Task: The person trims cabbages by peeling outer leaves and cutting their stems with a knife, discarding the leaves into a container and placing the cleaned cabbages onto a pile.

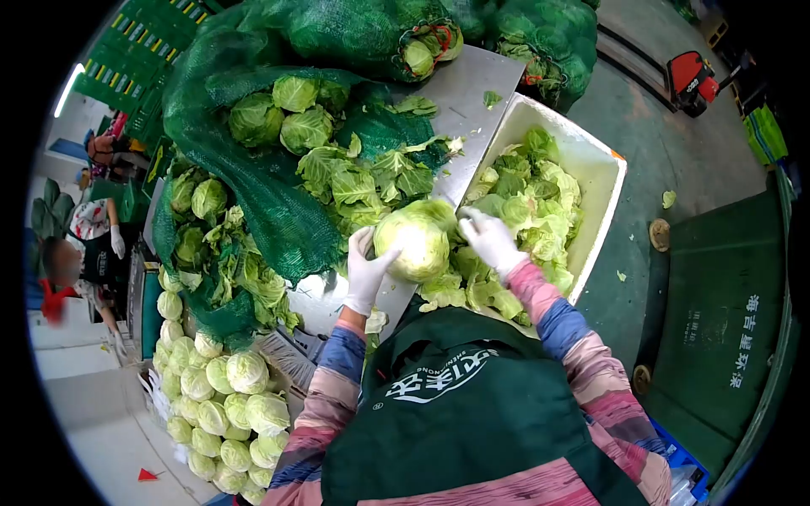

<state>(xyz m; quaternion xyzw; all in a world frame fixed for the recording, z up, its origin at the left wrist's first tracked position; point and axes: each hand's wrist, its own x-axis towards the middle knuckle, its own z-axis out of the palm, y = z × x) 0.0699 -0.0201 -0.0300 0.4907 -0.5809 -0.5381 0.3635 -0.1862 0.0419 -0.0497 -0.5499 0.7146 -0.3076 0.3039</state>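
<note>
My left hand (369,268), in a white glove, cups the left side of a pale green cabbage (413,249) in front of my apron. At the cabbage's right side, my right hand (491,240), also gloved, has its fingers bent in at the edge of a loose outer cabbage leaf (439,212). The fingertips are partly hidden. Under and beyond my right hand, a white foam box (603,169) holds torn-off leaves (553,211). More loose leaves (363,181) lie beyond the cabbage on the metal table (477,80).
An open green mesh bag (278,215) with untrimmed cabbages lies left of the table. Trimmed cabbages (224,405) are piled at lower left. A large green bin (717,329) stands right, a red pallet jack (692,83) beyond. A co-worker (97,244) is at far left.
</note>
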